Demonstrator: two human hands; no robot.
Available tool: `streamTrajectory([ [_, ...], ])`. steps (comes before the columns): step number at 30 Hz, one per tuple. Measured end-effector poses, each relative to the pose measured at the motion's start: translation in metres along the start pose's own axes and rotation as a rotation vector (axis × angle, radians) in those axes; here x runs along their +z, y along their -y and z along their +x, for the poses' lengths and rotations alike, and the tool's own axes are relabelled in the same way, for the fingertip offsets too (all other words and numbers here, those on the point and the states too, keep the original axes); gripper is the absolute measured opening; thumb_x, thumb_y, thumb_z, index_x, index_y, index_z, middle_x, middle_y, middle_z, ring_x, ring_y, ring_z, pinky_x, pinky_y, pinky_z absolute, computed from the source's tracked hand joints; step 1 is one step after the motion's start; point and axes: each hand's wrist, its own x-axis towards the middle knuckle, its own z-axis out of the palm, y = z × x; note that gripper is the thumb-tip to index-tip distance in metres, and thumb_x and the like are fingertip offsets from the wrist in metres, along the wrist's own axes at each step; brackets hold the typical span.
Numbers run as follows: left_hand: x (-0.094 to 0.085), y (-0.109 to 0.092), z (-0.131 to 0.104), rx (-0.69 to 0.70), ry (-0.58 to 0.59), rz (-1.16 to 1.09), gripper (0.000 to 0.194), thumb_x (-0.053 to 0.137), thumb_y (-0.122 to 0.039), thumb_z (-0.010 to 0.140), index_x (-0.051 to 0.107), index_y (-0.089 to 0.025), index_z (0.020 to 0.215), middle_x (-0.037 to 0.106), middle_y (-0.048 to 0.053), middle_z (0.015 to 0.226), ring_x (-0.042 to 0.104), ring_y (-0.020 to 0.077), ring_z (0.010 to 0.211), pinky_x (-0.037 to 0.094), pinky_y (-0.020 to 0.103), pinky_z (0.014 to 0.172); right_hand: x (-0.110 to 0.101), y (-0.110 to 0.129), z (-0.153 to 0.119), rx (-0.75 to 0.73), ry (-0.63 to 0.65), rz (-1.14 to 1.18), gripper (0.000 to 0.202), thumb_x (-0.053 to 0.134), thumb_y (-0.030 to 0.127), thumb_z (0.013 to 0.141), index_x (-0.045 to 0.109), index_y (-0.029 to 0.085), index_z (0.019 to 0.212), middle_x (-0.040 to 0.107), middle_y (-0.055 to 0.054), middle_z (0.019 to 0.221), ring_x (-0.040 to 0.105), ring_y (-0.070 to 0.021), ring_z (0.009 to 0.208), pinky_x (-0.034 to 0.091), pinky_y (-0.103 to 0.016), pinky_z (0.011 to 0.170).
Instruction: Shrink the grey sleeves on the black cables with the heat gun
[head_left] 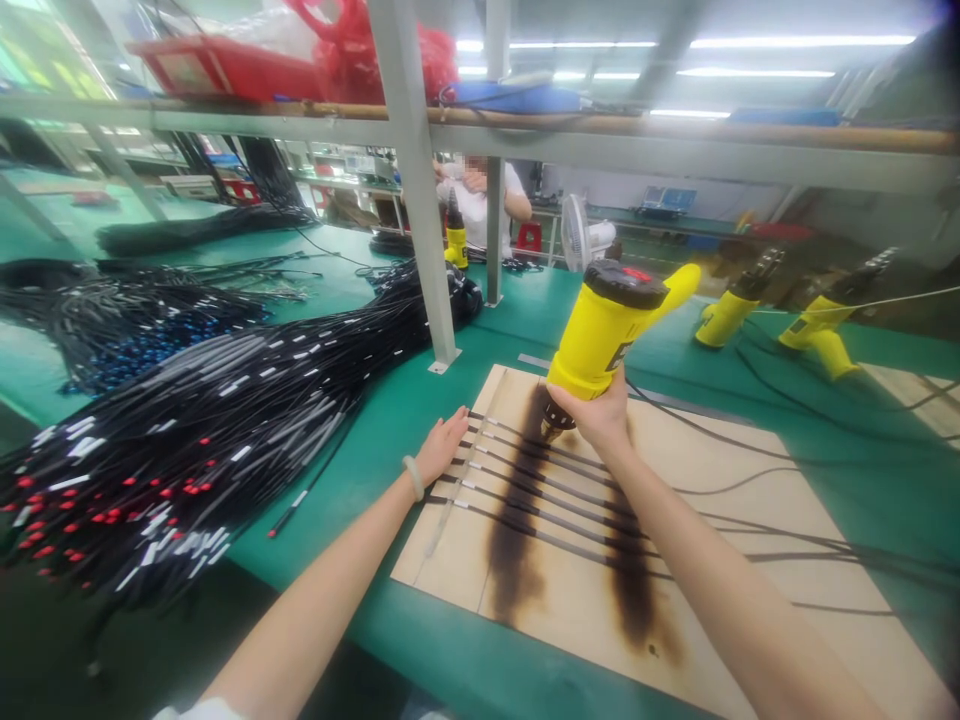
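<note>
My right hand (604,408) grips a yellow heat gun (596,330) near its nozzle end. The gun's dark nozzle points down, just above a row of several black cables (555,492) laid side by side. Pale sleeves or labels show on the cables near their left ends. Beneath them lies a wooden board (570,620) with two dark scorched bands. At the board's left edge, my left hand (442,446) rests with fingers stretched out beside the cable ends; whether it presses on one is unclear.
A large bundle of black cables (300,375) with red tips covers the left of the green table (300,600). Two more heat guns, one yellow (724,318) and another (817,325), stand at right. A metal post (420,200) supports the shelf; a person (480,205) is beyond.
</note>
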Motion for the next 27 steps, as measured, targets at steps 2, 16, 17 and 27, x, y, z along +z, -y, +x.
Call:
streamTrajectory([
  [2,-0.0002,-0.0011,-0.0003,0.002,0.002,0.007,0.063,0.022,-0.057,0.084,0.040,-0.019,0.131,0.036,0.004,0.140,0.029,0.0193,0.132,0.010,0.039,0.113,-0.0004,0.0008,-0.0002,-0.006,0.006,-0.014,0.071,0.081,0.035,0.049,0.043,0.018,0.108,0.060,-0.007,0.100,0.060,-0.0200,0.082,0.050,-0.033,0.073],
  [16,-0.0007,-0.0029,-0.0009,0.005,0.004,0.047,0.069,0.019,-0.059,0.083,0.039,-0.014,0.131,0.037,0.007,0.140,0.029,0.0197,0.132,0.010,0.036,0.113,-0.0024,0.0037,-0.0025,-0.008,0.023,0.010,0.070,0.080,0.035,0.051,0.043,0.019,0.108,0.061,-0.007,0.100,0.060,-0.0199,0.082,0.050,-0.034,0.074],
  [17,-0.0007,-0.0031,-0.0008,0.005,0.006,0.050,0.070,0.019,-0.059,0.083,0.039,-0.013,0.132,0.037,0.008,0.140,0.029,0.0198,0.132,0.010,0.036,0.113,-0.0019,0.0030,-0.0024,-0.007,0.020,0.012,0.070,0.080,0.035,0.051,0.043,0.019,0.108,0.061,-0.006,0.100,0.060,-0.0198,0.082,0.051,-0.034,0.074],
  [27,-0.0020,-0.0067,-0.0027,-0.003,0.021,0.075,0.067,0.017,-0.057,0.084,0.037,-0.016,0.133,0.036,0.007,0.140,0.029,0.0191,0.132,0.010,0.038,0.113,0.0069,0.0038,-0.0002,-0.055,0.015,0.035,0.071,0.081,0.033,0.048,0.043,0.020,0.106,0.060,-0.006,0.098,0.060,-0.0197,0.081,0.051,-0.035,0.074],
])
